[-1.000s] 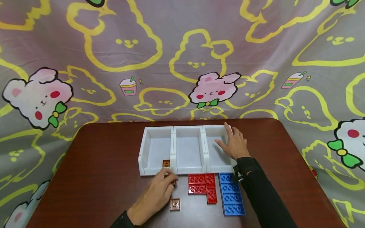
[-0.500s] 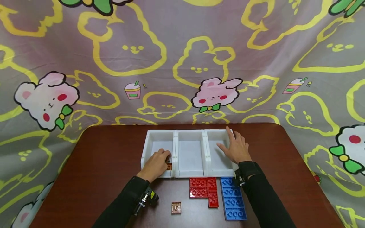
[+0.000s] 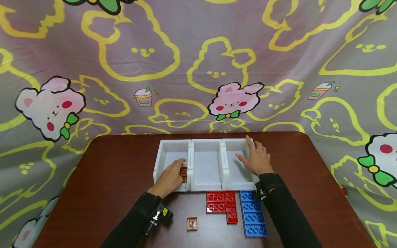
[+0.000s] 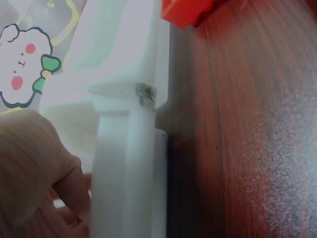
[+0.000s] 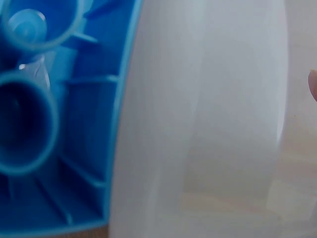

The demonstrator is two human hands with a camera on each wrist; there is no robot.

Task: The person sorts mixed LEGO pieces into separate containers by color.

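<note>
A white tray (image 3: 223, 168) with three compartments stands on the table. My left hand (image 3: 167, 179) reaches over the front wall into its left compartment. There, two small brown building bricks (image 3: 183, 171) lie one behind the other along the divider, tube side up. The left fingers stretch past the rear brick, right at its left side; the thumb is hidden in the head view. In the left wrist view, the hand (image 4: 34, 168) is behind the white wall. My right hand (image 3: 256, 159) rests on the right wall of the tray, fingers spread, holding nothing.
A third brown brick (image 3: 192, 224) lies on the table in front of the tray. Red bricks (image 3: 216, 202) and a column of blue bricks (image 3: 255, 215) lie to its right, tube side up. A patterned curtain (image 3: 198, 69) hangs behind the table.
My left hand has carried a brown brick from in front of the tray into the left compartment, behind the one there, and its fingers have straightened beside it. The right hand stays on the wall.
</note>
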